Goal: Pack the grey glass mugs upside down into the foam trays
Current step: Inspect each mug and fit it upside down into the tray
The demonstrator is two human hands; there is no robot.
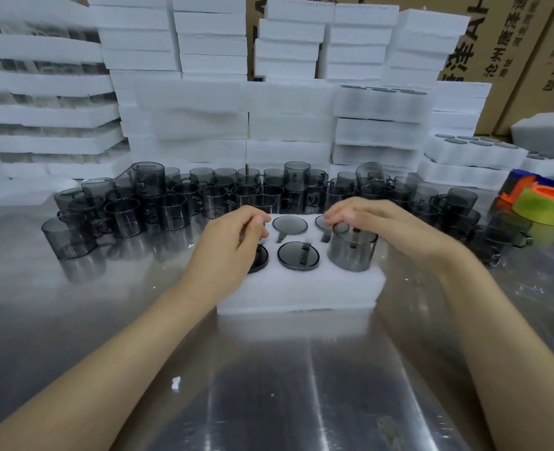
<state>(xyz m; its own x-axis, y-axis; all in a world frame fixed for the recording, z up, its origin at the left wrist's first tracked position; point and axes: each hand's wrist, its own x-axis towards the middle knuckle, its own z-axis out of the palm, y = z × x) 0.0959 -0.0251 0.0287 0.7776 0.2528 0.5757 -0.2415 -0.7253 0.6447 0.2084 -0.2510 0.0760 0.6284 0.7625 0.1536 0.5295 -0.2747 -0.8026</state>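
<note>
A white foam tray lies on the steel table in front of me, with grey glass mugs sunk upside down in its pockets. The near-right mug stands upside down, only partly pushed into its pocket. My right hand hovers over it with fingers spread and curved, fingertips at its base. My left hand lies over the tray's left pockets, fingers curled down onto a mug there, which it mostly hides. The middle pockets show mug bases flush with the foam.
Several loose grey mugs crowd the table behind and left of the tray. Stacked foam trays rise behind them, with cardboard boxes further back. Rolls of tape lie at the right.
</note>
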